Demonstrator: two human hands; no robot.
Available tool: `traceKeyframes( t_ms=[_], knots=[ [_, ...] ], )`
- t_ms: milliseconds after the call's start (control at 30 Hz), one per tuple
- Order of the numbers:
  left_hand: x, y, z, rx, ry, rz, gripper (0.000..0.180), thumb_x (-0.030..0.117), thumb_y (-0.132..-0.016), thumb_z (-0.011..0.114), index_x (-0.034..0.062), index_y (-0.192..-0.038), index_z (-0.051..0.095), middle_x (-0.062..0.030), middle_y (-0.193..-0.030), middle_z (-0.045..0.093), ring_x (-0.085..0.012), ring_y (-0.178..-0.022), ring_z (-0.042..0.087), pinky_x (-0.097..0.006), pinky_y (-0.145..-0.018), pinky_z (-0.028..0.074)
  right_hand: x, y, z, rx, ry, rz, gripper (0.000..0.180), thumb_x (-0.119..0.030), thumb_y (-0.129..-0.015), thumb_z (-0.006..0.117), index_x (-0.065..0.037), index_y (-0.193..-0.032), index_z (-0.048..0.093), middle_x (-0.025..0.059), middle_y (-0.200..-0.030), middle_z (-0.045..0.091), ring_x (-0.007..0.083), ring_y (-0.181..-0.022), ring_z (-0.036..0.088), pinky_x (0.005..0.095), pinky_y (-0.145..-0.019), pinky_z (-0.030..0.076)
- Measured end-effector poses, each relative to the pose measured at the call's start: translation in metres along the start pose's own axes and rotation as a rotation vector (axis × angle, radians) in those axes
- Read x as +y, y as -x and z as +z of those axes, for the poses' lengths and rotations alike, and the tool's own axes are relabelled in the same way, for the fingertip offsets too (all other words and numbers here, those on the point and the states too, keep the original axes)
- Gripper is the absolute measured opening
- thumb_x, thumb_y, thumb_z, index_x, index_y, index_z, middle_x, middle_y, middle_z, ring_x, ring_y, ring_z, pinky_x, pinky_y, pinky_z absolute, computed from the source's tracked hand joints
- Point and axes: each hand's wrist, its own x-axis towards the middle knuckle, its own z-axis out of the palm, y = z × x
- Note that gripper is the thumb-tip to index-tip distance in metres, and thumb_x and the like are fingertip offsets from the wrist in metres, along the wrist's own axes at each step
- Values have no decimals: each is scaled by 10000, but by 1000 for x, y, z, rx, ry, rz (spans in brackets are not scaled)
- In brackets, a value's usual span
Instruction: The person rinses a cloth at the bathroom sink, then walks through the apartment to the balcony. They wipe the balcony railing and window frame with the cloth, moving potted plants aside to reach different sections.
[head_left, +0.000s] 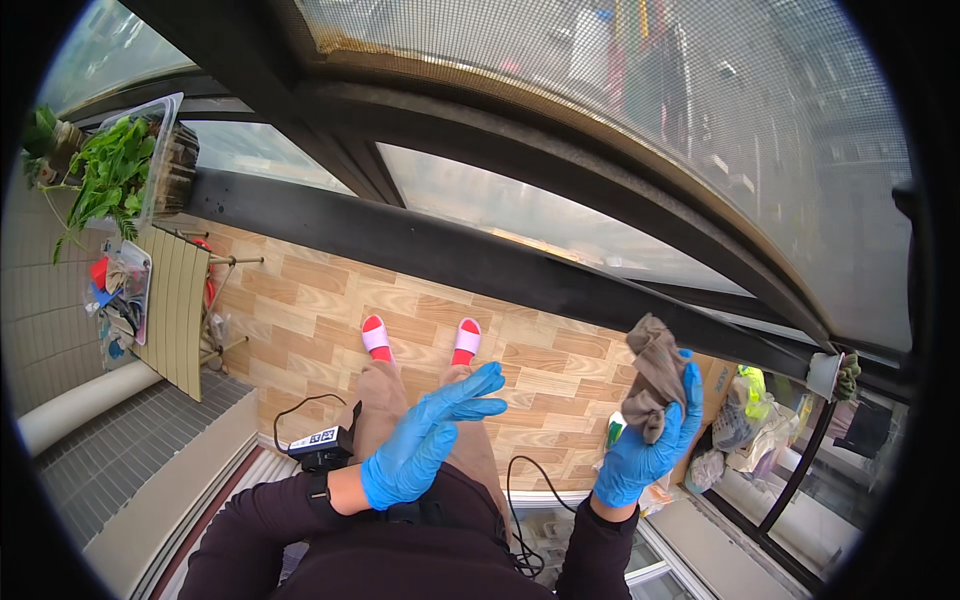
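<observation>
Both my hands wear blue rubber gloves. A crumpled grey-brown cloth (pixel 656 375) is held up in my right hand (pixel 650 450), at the right, with the fingers bent round its lower part. The cloth's top end sticks up above the fingers, close in front of the dark window ledge (pixel 480 262). My left hand (pixel 425 440) hangs in front of my body with its fingers stretched out, and nothing is in it. Above both hands rises a large mesh window screen (pixel 640 100) in a dark frame.
Green plants in a clear plastic box (pixel 150 165) stand at the far left. Below them a slatted folding table (pixel 172 310) bears a tray of small items. A cardboard box (pixel 712 385) and several bags (pixel 750 430) are at the right. A black cable (pixel 520 500) hangs beside me.
</observation>
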Motion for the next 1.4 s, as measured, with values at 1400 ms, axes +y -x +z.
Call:
traceKeyframes(
  t_ms=[1400],
  knots=[
    [-12, 14, -23, 366, 131, -5, 513, 385, -979, 448, -31, -1273, 503, -160, -1175, 614, -250, -1012, 641, -357, -933, 484, 68, -195, -196, -126, 1521, -57, 277, -244, -950, 443, -136, -959, 698, 151, -977, 668, 325, -903, 620, 487, -1054, 317]
  ],
)
